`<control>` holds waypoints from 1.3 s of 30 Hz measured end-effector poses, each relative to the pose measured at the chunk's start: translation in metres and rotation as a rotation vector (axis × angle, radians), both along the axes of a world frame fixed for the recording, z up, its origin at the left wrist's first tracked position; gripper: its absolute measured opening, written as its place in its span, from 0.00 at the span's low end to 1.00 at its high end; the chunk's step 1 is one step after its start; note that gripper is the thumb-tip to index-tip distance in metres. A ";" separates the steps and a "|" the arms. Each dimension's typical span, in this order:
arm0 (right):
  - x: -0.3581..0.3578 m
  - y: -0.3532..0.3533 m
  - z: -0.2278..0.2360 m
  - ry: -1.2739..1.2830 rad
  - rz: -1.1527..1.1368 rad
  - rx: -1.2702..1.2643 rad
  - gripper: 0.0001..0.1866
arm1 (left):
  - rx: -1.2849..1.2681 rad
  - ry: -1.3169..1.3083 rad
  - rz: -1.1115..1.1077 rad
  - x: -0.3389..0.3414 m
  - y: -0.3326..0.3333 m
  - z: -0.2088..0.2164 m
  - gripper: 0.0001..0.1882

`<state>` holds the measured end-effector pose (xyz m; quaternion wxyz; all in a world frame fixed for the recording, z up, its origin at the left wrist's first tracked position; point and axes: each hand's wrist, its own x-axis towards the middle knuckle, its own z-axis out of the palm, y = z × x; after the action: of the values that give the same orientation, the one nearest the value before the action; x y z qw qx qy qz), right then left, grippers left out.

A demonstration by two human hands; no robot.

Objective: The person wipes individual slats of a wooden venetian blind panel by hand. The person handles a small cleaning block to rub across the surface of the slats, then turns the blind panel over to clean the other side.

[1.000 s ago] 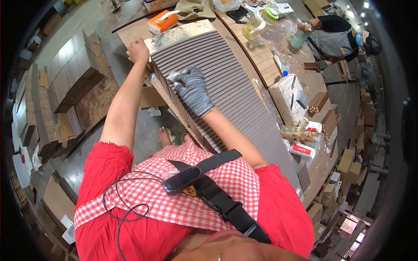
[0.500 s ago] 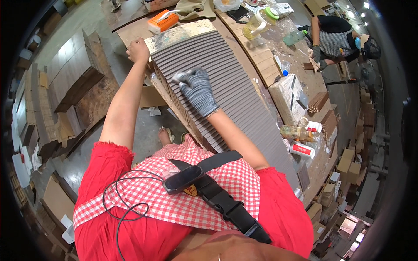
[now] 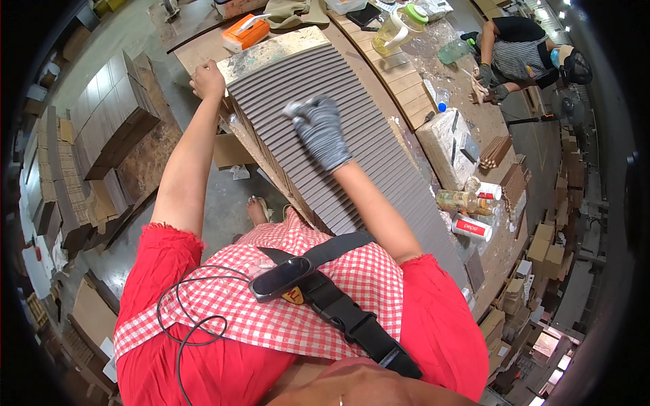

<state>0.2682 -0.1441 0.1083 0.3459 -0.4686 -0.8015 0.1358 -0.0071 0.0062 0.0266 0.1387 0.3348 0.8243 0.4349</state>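
Here's the row of grey strips, mid-scene, running from the far end toward near right. The gloved right hand is over its left part, fingers bent in narrow; whether they pinch anything, I can't tell. Far left, the bare left hand curls at the corner of the stained pale board, its grip hidden from me. Just beyond: an orange box.

It's a wkshp, prob. woodworking, w/ stacked boards, cardboard boxes, a stained bench & 1 aproned co-worker.
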 end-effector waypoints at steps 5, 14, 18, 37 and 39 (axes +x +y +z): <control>0.079 0.064 -0.015 0.049 -0.317 0.037 0.08 | 0.006 -0.011 -0.014 0.009 0.001 0.005 0.24; 0.153 0.126 -0.026 0.044 -0.486 -0.068 0.11 | -0.012 -0.021 -0.006 0.008 -0.002 0.004 0.24; 0.141 0.117 -0.047 0.104 -0.460 -0.124 0.12 | -0.017 -0.017 -0.013 0.003 0.004 0.003 0.24; -0.008 -0.012 -0.014 0.038 -0.008 -0.073 0.11 | -0.089 -0.015 0.018 0.000 -0.001 -0.011 0.25; 0.000 -0.003 -0.016 0.049 -0.098 -0.058 0.11 | -0.060 -0.021 0.001 0.004 0.001 -0.009 0.25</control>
<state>0.2687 -0.1472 0.0920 0.3579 -0.5137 -0.7645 0.1533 -0.0029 0.0075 0.0177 0.1571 0.3254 0.8357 0.4136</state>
